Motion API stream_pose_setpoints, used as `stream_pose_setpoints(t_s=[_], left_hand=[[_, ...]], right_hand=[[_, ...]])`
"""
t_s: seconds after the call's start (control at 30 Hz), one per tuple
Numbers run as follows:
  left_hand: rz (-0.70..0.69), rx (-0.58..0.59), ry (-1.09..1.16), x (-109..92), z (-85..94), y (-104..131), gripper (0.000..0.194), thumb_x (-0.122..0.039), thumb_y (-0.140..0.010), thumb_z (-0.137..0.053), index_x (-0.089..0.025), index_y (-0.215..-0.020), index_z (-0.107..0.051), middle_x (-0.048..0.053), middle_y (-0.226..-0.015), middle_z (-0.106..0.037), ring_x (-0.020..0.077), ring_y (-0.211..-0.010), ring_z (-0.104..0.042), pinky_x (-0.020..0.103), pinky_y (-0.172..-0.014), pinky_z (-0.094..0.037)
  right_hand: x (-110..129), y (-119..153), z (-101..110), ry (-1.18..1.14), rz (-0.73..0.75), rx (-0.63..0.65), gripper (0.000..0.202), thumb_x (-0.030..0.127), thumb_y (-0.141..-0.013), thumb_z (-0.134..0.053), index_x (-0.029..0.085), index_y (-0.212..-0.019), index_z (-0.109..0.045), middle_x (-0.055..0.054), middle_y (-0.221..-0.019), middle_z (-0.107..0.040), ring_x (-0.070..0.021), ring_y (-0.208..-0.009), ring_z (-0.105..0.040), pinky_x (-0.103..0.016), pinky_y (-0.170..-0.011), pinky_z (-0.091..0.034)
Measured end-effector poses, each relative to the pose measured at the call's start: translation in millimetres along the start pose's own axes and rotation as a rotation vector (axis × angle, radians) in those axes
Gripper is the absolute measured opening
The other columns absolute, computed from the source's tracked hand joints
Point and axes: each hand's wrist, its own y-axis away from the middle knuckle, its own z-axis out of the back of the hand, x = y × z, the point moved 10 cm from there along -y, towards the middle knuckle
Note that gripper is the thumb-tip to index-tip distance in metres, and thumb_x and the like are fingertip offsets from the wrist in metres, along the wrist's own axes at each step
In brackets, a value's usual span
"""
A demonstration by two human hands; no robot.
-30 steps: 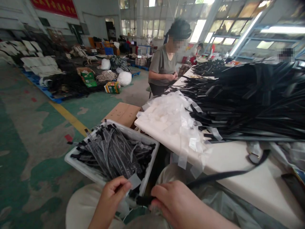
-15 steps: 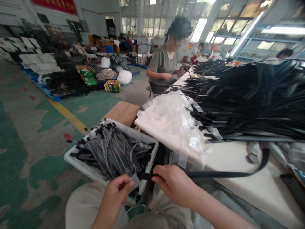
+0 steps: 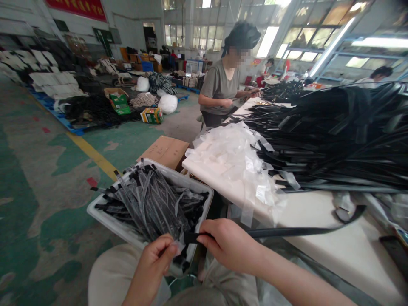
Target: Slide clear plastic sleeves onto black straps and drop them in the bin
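My right hand (image 3: pixel 228 246) grips a long black strap (image 3: pixel 287 231) close to its end. The strap runs right and curls back over the white table. My left hand (image 3: pixel 156 257) pinches a clear plastic sleeve (image 3: pixel 181 243), whose mouth is right beside the strap's tip; whether the tip is inside I cannot tell. Just beyond both hands stands a white plastic bin (image 3: pixel 111 229), heaped with black straps in clear sleeves (image 3: pixel 149 204). A loose pile of clear sleeves (image 3: pixel 229 148) lies on the table's near left corner.
A large heap of black straps (image 3: pixel 334 140) covers much of the white table (image 3: pixel 312 212). A cardboard box (image 3: pixel 164 151) sits behind the bin. Across the table corner a co-worker (image 3: pixel 219 85) handles a strap. A dark phone-like object (image 3: pixel 393 253) lies at the right.
My right hand has shifted slightly left with the strap, bringing its tip up to the sleeve. The co-worker's far hand has moved outward to the right.
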Motion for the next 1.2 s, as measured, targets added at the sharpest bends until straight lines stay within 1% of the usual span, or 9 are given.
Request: stream_pose_setpoints(t_s=[0.27, 0.67, 0.77, 0.87, 0.93, 1.0, 1.07, 1.13, 1.2], left_hand=[[0.026, 0.004, -0.005, -7, -0.6, 3, 0.049, -0.062, -0.07, -0.072, -0.017, -0.059, -0.058, -0.008, -0.062, -0.034, 0.0065, -0.048, -0.028, 0.02, -0.043, -0.022], [0.013, 0.045, -0.04, -4, -3.2, 0, 0.05, -0.064, -0.071, -0.069, -0.018, -0.059, -0.053, -0.008, -0.061, -0.032, 0.008, -0.048, -0.029, 0.021, -0.045, -0.023], [-0.104, 0.059, -0.154, -19, -7.5, -1, 0.036, -0.051, -0.076, -0.066, -0.019, -0.061, -0.059, -0.004, -0.064, -0.044, 0.0138, -0.059, -0.045, 0.023, -0.055, -0.035], [-0.194, 0.144, -0.324, -32, -23.7, 0, 0.021, -0.036, -0.078, -0.064, -0.019, -0.066, -0.065, 0.002, -0.075, -0.057, 0.0203, -0.077, -0.057, 0.028, -0.071, -0.043], [-0.201, 0.2, -0.423, -33, -31.1, 1, 0.015, -0.031, -0.079, -0.062, -0.02, -0.07, -0.066, 0.003, -0.08, -0.062, 0.0219, -0.083, -0.06, 0.029, -0.076, -0.043], [-0.183, 0.198, -0.508, -32, -26.4, 0, 0.013, -0.029, -0.081, -0.06, -0.021, -0.074, -0.067, 0.004, -0.082, -0.065, 0.0227, -0.084, -0.061, 0.03, -0.077, -0.043], [-0.166, 0.15, -0.58, -31, -11.8, -2, 0.013, -0.031, -0.082, -0.061, -0.022, -0.074, -0.066, 0.002, -0.078, -0.066, 0.0225, -0.08, -0.062, 0.029, -0.074, -0.043], [-0.161, 0.142, -0.644, -31, -1.8, -3, 0.013, -0.031, -0.082, -0.061, -0.022, -0.075, -0.068, 0.002, -0.078, -0.068, 0.0226, -0.081, -0.063, 0.029, -0.074, -0.042], [-0.161, 0.203, -0.73, -32, -5.7, -2, 0.012, -0.028, -0.083, -0.06, -0.022, -0.077, -0.069, 0.002, -0.08, -0.07, 0.0223, -0.084, -0.064, 0.028, -0.075, -0.042]], right_hand=[[18, 1, 1, 0.079, 0.09, 0.004, 0.015, 0.022, -0.096, -0.049, 0.018, -0.088, -0.06, -0.005, -0.079, -0.069, -0.018, -0.07, -0.066, -0.025, -0.059, -0.037], [18, 1, -7, 0.283, 0.115, 0.045, 0.015, 0.024, -0.097, -0.05, 0.017, -0.089, -0.06, -0.005, -0.081, -0.073, -0.0186, -0.068, -0.069, -0.029, -0.053, -0.03], [21, 1, -16, 0.338, 0.124, 0.14, 0.019, 0.027, -0.098, -0.049, 0.017, -0.09, -0.062, -0.007, -0.082, -0.074, -0.0209, -0.07, -0.071, -0.03, -0.052, -0.029], [20, -2, -27, 0.347, 0.108, 0.238, 0.022, 0.032, -0.099, -0.051, 0.016, -0.092, -0.064, -0.009, -0.084, -0.075, -0.0227, -0.072, -0.071, -0.03, -0.052, -0.03], [15, -2, -32, 0.293, 0.086, 0.281, 0.029, 0.043, -0.096, -0.056, 0.016, -0.093, -0.065, -0.009, -0.085, -0.075, -0.0239, -0.074, -0.071, -0.028, -0.052, -0.031], [5, 1, -30, 0.241, 0.064, 0.293, 0.038, 0.053, -0.09, -0.063, 0.016, -0.098, -0.065, -0.009, -0.087, -0.075, -0.0254, -0.076, -0.071, -0.028, -0.052, -0.033], [-9, 7, -23, 0.252, 0.037, 0.277, 0.034, 0.049, -0.09, -0.064, 0.016, -0.1, -0.066, -0.009, -0.087, -0.075, -0.0265, -0.079, -0.072, -0.028, -0.054, -0.036], [-18, 13, -14, 0.294, 0.021, 0.25, 0.02, 0.034, -0.094, -0.058, 0.017, -0.096, -0.068, -0.008, -0.086, -0.076, -0.026, -0.081, -0.072, -0.029, -0.059, -0.039], [-18, 17, -12, 0.307, 0.03, 0.249, 0.018, 0.027, -0.095, -0.054, 0.018, -0.091, -0.069, -0.007, -0.086, -0.076, -0.0254, -0.082, -0.072, -0.029, -0.061, -0.04]])
